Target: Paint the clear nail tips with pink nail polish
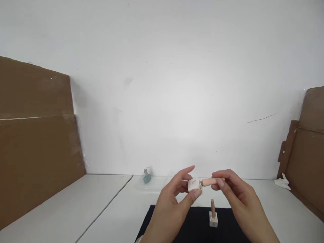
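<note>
My left hand (174,199) holds the square white body of a nail polish bottle (194,184) between thumb and fingers, with the index finger raised. The bottle is tipped on its side above the table. My right hand (234,190) pinches its long pale-pink cap (208,182). A metallic-looking neck shows between cap and body; whether the cap is fully seated I cannot tell. Below the hands, a second nail polish bottle (213,219) with a darker pink-beige cap stands upright on a black mat (196,222).
A teal nail polish bottle (146,177) with a silver cap sits in a clear tray (160,184) by the white wall (162,94). Cardboard panels (37,141) (310,152) flank the white table (111,219). A crumpled white tissue (282,182) lies at right.
</note>
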Action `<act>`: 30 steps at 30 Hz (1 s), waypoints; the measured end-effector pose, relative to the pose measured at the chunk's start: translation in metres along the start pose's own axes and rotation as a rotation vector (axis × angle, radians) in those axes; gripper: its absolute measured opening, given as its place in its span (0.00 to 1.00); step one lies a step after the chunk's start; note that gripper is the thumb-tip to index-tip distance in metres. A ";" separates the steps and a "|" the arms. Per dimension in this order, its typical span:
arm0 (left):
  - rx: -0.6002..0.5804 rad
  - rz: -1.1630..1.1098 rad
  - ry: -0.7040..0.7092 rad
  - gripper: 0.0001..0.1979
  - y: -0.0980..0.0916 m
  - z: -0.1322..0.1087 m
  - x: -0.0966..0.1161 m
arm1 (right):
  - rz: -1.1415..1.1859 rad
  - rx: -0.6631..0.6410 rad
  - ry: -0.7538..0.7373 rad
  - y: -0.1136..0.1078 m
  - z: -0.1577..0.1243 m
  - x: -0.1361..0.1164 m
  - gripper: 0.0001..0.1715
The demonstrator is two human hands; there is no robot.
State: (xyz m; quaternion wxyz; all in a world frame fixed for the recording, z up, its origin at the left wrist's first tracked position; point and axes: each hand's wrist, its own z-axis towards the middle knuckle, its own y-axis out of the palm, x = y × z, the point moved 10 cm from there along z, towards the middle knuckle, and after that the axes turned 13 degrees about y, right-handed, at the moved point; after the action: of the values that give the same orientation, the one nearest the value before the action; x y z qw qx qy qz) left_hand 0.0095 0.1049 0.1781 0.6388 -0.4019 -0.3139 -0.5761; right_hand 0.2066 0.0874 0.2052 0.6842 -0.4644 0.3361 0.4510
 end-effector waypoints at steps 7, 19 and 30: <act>0.070 -0.258 -0.082 0.18 0.000 0.003 -0.009 | -0.140 0.224 -0.136 0.002 -0.015 -0.018 0.15; -0.044 -0.294 -0.142 0.22 0.009 0.004 -0.013 | -0.060 0.108 -0.045 0.013 -0.003 0.000 0.15; -0.060 -0.197 -0.161 0.31 0.010 0.002 -0.019 | -0.145 0.050 0.027 0.011 0.003 0.007 0.22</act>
State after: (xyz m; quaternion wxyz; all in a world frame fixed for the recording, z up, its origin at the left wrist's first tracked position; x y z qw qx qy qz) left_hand 0.0165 0.1157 0.1613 0.5394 -0.4329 -0.3847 -0.6113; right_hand 0.1993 0.0938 0.1961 0.7218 -0.4762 0.3219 0.3854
